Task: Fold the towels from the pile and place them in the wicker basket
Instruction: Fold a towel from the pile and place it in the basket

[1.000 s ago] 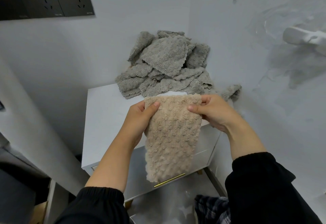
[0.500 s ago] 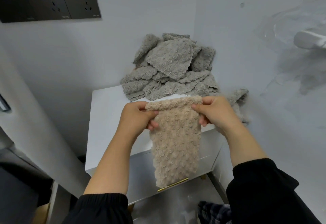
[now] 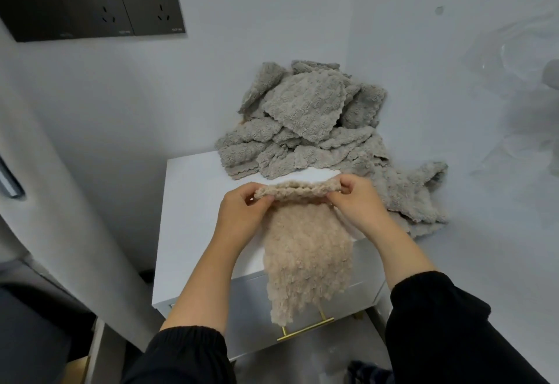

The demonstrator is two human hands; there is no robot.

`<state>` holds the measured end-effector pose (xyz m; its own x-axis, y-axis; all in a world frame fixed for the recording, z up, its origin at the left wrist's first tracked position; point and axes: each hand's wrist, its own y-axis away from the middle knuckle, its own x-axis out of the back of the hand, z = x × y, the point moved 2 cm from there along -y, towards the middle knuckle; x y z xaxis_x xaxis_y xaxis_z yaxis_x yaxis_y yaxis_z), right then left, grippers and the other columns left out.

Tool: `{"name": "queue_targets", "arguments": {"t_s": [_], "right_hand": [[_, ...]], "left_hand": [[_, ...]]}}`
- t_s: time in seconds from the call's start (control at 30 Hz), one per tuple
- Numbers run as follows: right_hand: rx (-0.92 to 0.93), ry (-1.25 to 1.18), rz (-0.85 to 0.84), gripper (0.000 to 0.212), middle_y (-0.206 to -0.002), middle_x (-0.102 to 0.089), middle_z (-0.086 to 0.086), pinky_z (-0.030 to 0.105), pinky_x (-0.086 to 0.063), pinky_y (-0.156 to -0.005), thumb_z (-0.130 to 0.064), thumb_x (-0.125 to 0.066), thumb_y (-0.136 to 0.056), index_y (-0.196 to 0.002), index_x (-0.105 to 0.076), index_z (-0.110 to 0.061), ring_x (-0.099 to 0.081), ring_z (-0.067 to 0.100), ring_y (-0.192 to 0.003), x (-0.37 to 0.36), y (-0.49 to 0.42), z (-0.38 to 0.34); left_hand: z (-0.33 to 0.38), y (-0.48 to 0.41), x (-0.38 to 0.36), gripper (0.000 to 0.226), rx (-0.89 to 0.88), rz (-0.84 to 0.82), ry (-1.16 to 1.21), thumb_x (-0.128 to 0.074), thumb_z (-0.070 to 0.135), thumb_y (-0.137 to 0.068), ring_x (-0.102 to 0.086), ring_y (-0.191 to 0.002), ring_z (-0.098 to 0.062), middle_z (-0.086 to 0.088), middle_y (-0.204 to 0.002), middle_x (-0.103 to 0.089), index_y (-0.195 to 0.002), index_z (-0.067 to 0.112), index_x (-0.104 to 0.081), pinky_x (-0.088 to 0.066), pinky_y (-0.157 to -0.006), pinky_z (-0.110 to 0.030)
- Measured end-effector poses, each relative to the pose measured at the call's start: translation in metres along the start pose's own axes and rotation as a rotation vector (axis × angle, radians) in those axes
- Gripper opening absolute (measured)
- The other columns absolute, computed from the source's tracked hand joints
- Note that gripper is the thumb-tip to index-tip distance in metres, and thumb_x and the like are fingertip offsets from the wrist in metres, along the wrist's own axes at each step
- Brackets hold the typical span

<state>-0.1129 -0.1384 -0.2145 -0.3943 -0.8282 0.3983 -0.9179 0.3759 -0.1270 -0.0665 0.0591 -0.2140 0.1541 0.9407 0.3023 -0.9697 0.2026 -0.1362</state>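
Observation:
A beige fluffy towel (image 3: pixel 307 259) hangs down in front of me over the white cabinet's front edge. My left hand (image 3: pixel 242 217) pinches its top left corner and my right hand (image 3: pixel 360 205) pinches its top right corner, so the top edge runs level between them. Behind the hands, a pile of grey towels (image 3: pixel 302 123) is heaped in the back right corner of the cabinet top, with one grey towel (image 3: pixel 417 199) trailing off to the right. No wicker basket is in view.
The white cabinet (image 3: pixel 193 202) has a drawer with a brass handle (image 3: pixel 305 329) below the towel. Walls close in behind and to the right. Black wall sockets (image 3: pixel 90 5) sit at upper left. A pale curved surface (image 3: pixel 45 187) stands on the left.
Both hands have moved forward and down over the cabinet top with the beige towel. Its top edge now tips away from me, and the towel hangs lower across the drawer front.

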Motion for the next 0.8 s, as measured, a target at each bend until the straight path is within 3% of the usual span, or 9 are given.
{"name": "queue_targets", "arguments": {"t_s": [0.13, 0.23, 0.37, 0.43, 0.57, 0.67, 0.73, 0.8], "right_hand": [[0.005, 0.085, 0.001, 0.031, -0.073, -0.066, -0.009, 0.023, -0.045, -0.066, 0.002, -0.062, -0.083, -0.07, -0.065, -0.027, -0.06, 0.011, -0.073, 0.003, -0.001, 0.013], [0.007, 0.155, -0.018, 0.022, -0.074, -0.066, -0.011, 0.018, -0.047, -0.067, -0.002, -0.065, -0.083, -0.079, -0.072, -0.022, -0.061, 0.006, -0.072, 0.005, 0.001, 0.012], [-0.001, 0.263, -0.069, 0.019, -0.09, -0.073, 0.003, 0.028, -0.051, -0.072, -0.004, -0.065, -0.085, -0.096, -0.076, -0.014, -0.065, 0.015, -0.078, 0.007, 0.001, 0.013], [0.009, 0.384, -0.119, 0.025, -0.104, -0.072, 0.005, 0.024, -0.05, -0.071, -0.004, -0.062, -0.085, -0.104, -0.074, -0.013, -0.064, 0.015, -0.081, 0.007, 0.001, 0.014], [0.009, 0.544, -0.196, 0.028, -0.118, -0.067, 0.005, 0.03, -0.048, -0.092, -0.004, -0.059, -0.084, -0.106, -0.073, -0.013, -0.061, 0.02, -0.106, 0.008, 0.003, 0.012], [0.011, 0.564, -0.236, 0.019, -0.102, -0.071, 0.008, 0.034, -0.051, -0.086, -0.025, -0.059, -0.087, -0.084, -0.074, -0.014, -0.064, 0.022, -0.099, 0.008, 0.007, 0.01], [0.023, 0.56, -0.226, 0.045, -0.078, -0.068, 0.012, 0.033, -0.049, -0.07, -0.042, -0.05, -0.093, -0.072, -0.067, -0.006, -0.065, 0.026, -0.079, 0.007, 0.007, 0.01], [0.048, 0.562, -0.194, 0.055, -0.063, -0.057, 0.011, 0.031, -0.04, -0.057, -0.046, -0.041, -0.097, -0.063, -0.055, -0.005, -0.056, 0.027, -0.063, 0.003, 0.007, 0.009]], "left_hand": [[-0.012, -0.001, 0.003, 0.014, -0.004, -0.124, -0.128, -0.068, 0.011, -0.084, -0.06, -0.076, -0.014, 0.005, -0.08, -0.069, -0.08, 0.024, -0.07, -0.045, -0.071, -0.025], [-0.016, -0.001, 0.006, 0.015, -0.007, -0.146, -0.207, -0.069, 0.012, -0.084, -0.063, -0.083, -0.012, 0.006, -0.091, -0.071, -0.096, 0.02, -0.073, -0.045, -0.077, -0.022], [-0.016, 0.0, 0.006, 0.018, -0.069, -0.137, -0.309, -0.067, 0.009, -0.084, -0.061, -0.095, -0.008, 0.008, -0.104, -0.068, -0.1, 0.016, -0.074, -0.043, -0.087, -0.021], [-0.017, 0.0, 0.005, 0.019, -0.113, -0.126, -0.43, -0.066, 0.009, -0.085, -0.059, -0.105, -0.011, 0.007, -0.114, -0.066, -0.101, 0.014, -0.074, -0.039, -0.09, -0.019], [-0.02, 0.0, 0.005, 0.021, -0.138, -0.192, -0.593, -0.064, 0.012, -0.085, -0.055, -0.113, -0.013, 0.005, -0.128, -0.06, -0.103, 0.014, -0.074, -0.035, -0.088, -0.017], [-0.017, 0.003, 0.006, 0.021, -0.129, -0.255, -0.554, -0.062, 0.03, -0.089, -0.051, -0.118, -0.01, 0.003, -0.131, -0.058, -0.091, 0.016, -0.078, -0.032, -0.085, -0.018], [-0.017, 0.003, 0.005, 0.034, -0.107, -0.258, -0.508, -0.053, 0.033, -0.095, -0.052, -0.118, -0.011, -0.001, -0.13, -0.059, -0.088, 0.011, -0.078, -0.033, -0.084, -0.019], [-0.018, 0.001, 0.004, 0.038, -0.092, -0.231, -0.523, -0.05, 0.03, -0.097, -0.055, -0.114, -0.013, -0.001, -0.128, -0.061, -0.086, 0.007, -0.077, -0.035, -0.083, -0.02]]}}
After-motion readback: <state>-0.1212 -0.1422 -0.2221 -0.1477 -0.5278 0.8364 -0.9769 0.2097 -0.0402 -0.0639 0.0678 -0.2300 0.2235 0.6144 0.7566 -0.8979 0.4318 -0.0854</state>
